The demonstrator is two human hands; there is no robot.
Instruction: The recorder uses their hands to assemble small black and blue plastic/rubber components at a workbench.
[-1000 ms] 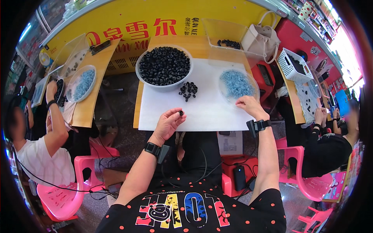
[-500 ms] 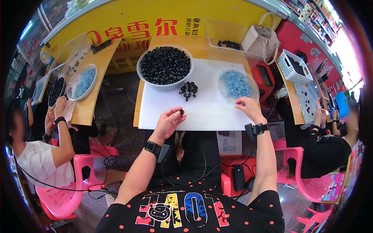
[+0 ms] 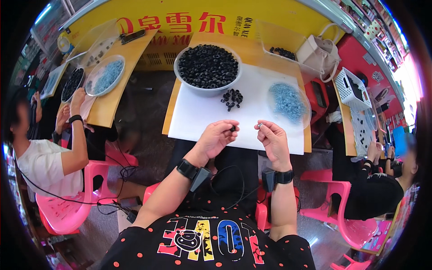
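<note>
My left hand pinches a small black ring-shaped part between thumb and fingertips, over the front of the white sheet. Facing it, a short gap away, my right hand is closed on a tiny pale, shiny piece. Beyond my hands lies a small loose pile of black parts. Behind that stands a grey-white bowl heaped with similar black parts. On the right, a shallow clear round tray holds many small light-blue translucent pieces.
A clear bin with black parts and a cream handbag stand at the back right. People sit at side tables: a white sleeve left, a person in black right. A white basket stands on the right table.
My right hand has left the tray edge and moved left, close to my left hand, with a tiny piece in its fingertips. The view has shifted, and my left hand still pinches the black part.
</note>
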